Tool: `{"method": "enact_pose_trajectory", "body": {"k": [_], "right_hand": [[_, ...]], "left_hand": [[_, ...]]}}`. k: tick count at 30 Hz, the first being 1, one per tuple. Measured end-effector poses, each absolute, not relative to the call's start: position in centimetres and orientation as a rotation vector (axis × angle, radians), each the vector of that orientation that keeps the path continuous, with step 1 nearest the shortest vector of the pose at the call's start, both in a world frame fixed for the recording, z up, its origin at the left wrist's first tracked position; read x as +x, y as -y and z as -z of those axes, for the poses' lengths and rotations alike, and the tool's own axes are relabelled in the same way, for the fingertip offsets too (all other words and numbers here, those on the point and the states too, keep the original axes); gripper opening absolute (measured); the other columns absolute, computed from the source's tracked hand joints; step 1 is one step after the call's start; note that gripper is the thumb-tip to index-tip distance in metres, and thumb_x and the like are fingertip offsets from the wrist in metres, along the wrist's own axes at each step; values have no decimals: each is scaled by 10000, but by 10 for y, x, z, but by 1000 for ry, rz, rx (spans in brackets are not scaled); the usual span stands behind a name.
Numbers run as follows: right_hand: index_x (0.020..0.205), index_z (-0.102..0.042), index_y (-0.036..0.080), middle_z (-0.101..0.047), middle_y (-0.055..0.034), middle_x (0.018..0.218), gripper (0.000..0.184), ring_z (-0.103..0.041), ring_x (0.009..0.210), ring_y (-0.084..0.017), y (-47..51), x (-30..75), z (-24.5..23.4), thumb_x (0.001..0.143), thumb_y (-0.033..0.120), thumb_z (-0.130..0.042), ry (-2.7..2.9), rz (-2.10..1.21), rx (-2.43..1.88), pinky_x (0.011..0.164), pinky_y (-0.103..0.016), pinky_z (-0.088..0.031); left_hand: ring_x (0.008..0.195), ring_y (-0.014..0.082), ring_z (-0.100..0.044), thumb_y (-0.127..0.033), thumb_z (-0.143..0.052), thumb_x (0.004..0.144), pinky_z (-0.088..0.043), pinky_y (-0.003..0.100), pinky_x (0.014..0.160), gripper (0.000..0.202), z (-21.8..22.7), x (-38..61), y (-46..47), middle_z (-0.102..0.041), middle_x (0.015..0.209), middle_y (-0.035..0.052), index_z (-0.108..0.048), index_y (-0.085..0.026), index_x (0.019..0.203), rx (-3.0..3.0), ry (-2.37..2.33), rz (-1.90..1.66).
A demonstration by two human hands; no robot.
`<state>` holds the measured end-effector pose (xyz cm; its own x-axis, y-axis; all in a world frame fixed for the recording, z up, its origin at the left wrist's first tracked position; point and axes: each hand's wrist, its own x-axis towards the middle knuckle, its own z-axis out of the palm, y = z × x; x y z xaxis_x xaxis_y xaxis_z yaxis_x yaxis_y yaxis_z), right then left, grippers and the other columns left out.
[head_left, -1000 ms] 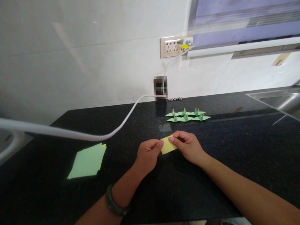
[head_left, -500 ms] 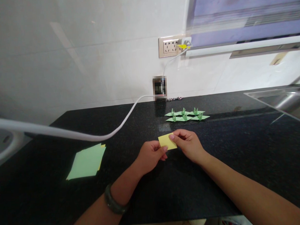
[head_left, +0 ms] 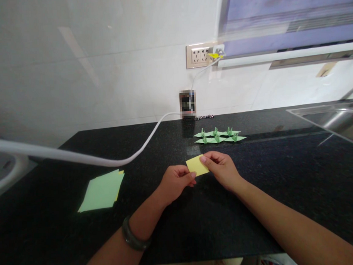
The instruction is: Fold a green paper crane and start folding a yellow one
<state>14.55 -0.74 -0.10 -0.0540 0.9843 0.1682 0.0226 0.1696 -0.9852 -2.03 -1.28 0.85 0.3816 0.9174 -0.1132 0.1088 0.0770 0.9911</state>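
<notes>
A small yellow square of paper (head_left: 196, 166), seemingly folded, is held above the black counter between my two hands. My left hand (head_left: 177, 182) pinches its lower left part, thumb on top and fingers underneath. At the upper right corner my right hand (head_left: 223, 167) grips it between thumb and fingers. Just beyond the hands stand two rows of green folded paper cranes (head_left: 217, 138). A stack of green paper sheets (head_left: 101, 190) lies to the left, with yellow corners peeking out from under it.
A white cable (head_left: 119, 162) arches across the left side to a pixelated dark device (head_left: 188, 104) against the wall. Beside that lies a beaded string (head_left: 205, 117). The steel sink (head_left: 335, 121) is at the far right, and a socket panel (head_left: 199, 55) is on the wall.
The yellow paper has tilted slightly, its right side rising a little with my right hand. Both hands keep their hold, and the cranes and stack stay put.
</notes>
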Motion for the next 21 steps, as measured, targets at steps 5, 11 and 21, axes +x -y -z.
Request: {"method": "enact_pose_trajectory", "body": {"k": [5,11,21], "right_hand": [[771,-565,156,-551,17,617,239,-465,503,-76,14,137,-1,655,350,-640,1337,-1275,-972,458,-197,-376],[736,-564,164,-569,12,620,180,-512,551,-105,21,128,2,665,311,-640,1366,-1315,-948,517,-230,-396],[606,-561,155,-517,20,542,197,-439,491,-87,22,133,-2,695,326,-599,1422,-1102,-1082,470,-218,-349]], "left_hand": [[530,96,-550,-329,-615,670,-430,228,553,222,-4,-21,13,-621,603,27,-606,-107,666,1162,-993,-917],[558,104,-568,-330,-622,672,-440,244,578,230,1,-21,13,-631,634,37,-603,-101,689,1114,-961,-894],[501,88,-545,-339,-607,681,-409,214,523,234,-4,-21,14,-617,579,24,-591,-107,657,1153,-947,-902]]}}
